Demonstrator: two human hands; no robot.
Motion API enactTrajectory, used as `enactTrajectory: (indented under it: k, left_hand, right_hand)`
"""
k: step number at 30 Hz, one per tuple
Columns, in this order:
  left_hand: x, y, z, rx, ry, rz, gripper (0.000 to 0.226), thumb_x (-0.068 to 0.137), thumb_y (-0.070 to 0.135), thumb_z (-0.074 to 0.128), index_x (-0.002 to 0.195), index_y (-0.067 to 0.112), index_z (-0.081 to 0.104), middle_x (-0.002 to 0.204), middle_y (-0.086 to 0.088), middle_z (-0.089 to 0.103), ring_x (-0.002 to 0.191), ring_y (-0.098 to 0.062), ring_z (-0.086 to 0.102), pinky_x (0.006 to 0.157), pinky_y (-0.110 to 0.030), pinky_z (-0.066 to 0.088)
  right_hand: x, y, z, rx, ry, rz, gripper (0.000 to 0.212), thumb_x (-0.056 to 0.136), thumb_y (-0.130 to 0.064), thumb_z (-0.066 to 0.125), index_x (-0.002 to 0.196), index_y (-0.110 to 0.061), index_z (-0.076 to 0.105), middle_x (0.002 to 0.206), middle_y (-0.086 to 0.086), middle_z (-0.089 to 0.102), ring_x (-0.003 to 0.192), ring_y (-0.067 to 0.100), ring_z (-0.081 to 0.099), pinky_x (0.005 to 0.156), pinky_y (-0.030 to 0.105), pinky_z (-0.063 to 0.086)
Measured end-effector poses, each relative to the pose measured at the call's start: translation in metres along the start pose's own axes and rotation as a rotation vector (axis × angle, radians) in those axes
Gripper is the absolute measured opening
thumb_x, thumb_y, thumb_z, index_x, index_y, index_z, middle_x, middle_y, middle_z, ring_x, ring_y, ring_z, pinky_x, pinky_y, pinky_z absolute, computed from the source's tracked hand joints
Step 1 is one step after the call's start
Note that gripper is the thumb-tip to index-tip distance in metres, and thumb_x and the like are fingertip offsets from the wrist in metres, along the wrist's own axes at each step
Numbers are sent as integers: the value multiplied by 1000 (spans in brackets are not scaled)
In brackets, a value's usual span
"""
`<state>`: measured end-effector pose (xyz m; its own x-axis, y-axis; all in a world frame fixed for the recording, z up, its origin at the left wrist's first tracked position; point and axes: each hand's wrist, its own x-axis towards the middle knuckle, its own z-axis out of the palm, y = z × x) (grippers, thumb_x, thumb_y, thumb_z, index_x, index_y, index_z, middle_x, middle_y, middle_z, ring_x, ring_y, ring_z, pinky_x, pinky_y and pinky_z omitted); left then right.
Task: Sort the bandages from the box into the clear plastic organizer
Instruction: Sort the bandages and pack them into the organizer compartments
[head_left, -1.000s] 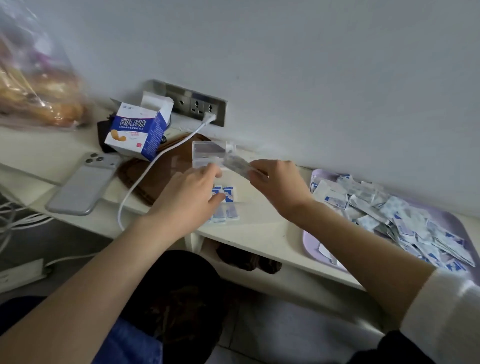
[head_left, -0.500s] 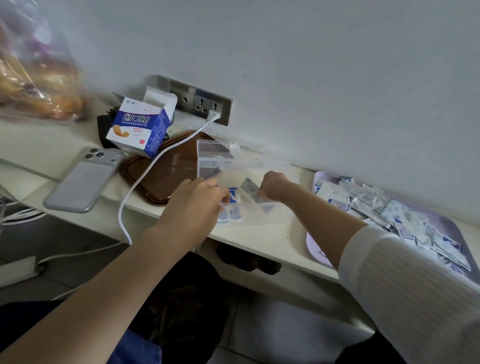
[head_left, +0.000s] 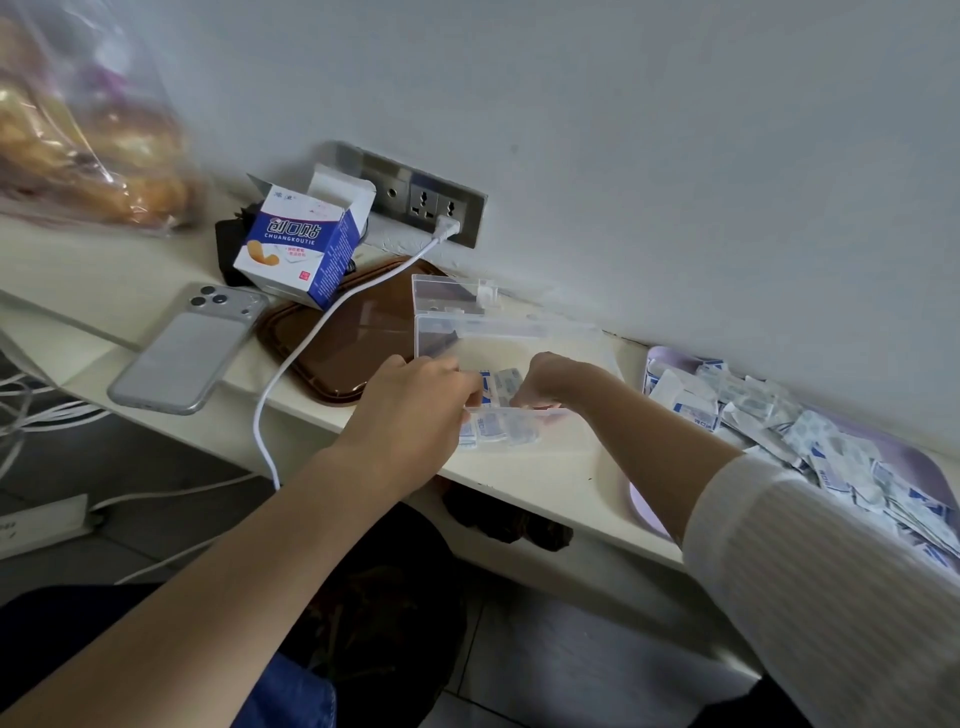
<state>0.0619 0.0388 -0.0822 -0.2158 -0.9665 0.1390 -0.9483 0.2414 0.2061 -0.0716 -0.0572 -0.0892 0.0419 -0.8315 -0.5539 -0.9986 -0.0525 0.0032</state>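
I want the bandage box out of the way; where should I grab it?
Probably pinch the bandage box across its closed side walls below the top, coming from the front: its top flaps stand open and it sits tilted.

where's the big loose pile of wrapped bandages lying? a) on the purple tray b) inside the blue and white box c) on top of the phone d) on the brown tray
a: the bandages lie heaped on the purple tray at the far right.
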Motion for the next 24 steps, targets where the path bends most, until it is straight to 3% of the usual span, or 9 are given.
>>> enactTrajectory:
  k: [3,8,10,13,16,20,22,24]
  left_hand:
    - [0,-1,1,-4,-2,7,19,96,23,49,112,29,56,113,6,58,99,-15,55,80,-26,32]
    - [0,-1,1,-7,4,12,19,96,23,49,112,28,56,111,6,58,98,-15,55,80,-25,31]
    - [0,-1,1,-9,3,8,19,96,22,49,112,28,56,111,6,58,99,-15,54,80,-25,31]
    - [0,-1,1,-10,6,9,18,96,22,49,112,28,56,111,6,58,98,-14,55,79,-25,30]
    - [0,0,1,-12,8,9,18,96,22,49,112,28,56,113,6,58,98,-14,54,79,-25,30]
    - [0,0,1,-13,3,7,19,96,23,48,113,28,55,114,5,58,100,-15,54,80,-26,32]
    - [0,0,1,-9,4,6,19,96,24,48,113,28,55,114,5,58,99,-15,54,81,-26,34]
    - [0,0,0,-11,3,6,19,97,24,48,114,28,55,114,5,58,99,-14,54,81,-26,34]
  right_hand:
    - [5,1,2,72,25,0,14,90,-18,54,89,-6,45,67,2,41,72,19,48,48,19,30]
    - [7,4,1,119,36,33,23,88,-8,51,67,-8,43,61,1,45,49,12,43,43,16,32]
    - [5,3,0,161,21,15,9,88,-7,51,80,-4,53,71,5,56,53,13,48,44,16,34]
    - [4,3,-1,226,7,-10,22,89,-11,56,108,0,57,103,11,66,71,16,54,52,17,37]
    - [6,4,0,208,29,-3,8,90,-13,56,88,-5,54,76,5,58,55,14,53,45,16,39]
    - [11,0,4,186,104,6,23,90,-13,54,69,-9,46,64,2,47,48,13,49,29,11,31]
    - [14,-1,5,188,94,7,24,90,-10,52,67,-9,44,64,4,49,48,16,50,34,14,37]
    - [13,-2,4,199,41,2,14,91,-5,51,77,-3,51,75,10,53,58,23,56,45,23,46]
